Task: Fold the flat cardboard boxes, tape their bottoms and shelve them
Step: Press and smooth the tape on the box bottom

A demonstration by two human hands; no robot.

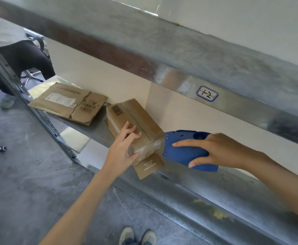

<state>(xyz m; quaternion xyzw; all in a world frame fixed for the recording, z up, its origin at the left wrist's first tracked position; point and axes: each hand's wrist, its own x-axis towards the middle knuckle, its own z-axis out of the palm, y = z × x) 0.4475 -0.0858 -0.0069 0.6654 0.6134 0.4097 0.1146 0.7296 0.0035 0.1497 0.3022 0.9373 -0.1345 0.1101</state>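
Head view: box [135,119] axis runs far-left to near-right; left hand [124,150] fingers [133,134] curl over its near end, right hand [220,151] grips dispenser [183,152] touching that end.

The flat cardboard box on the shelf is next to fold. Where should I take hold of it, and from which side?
Probably pinch the flat cardboard box at its near edge, coming from the open front of the shelf. It lies flat, so only edges give a hold, and the wall closes the far side.
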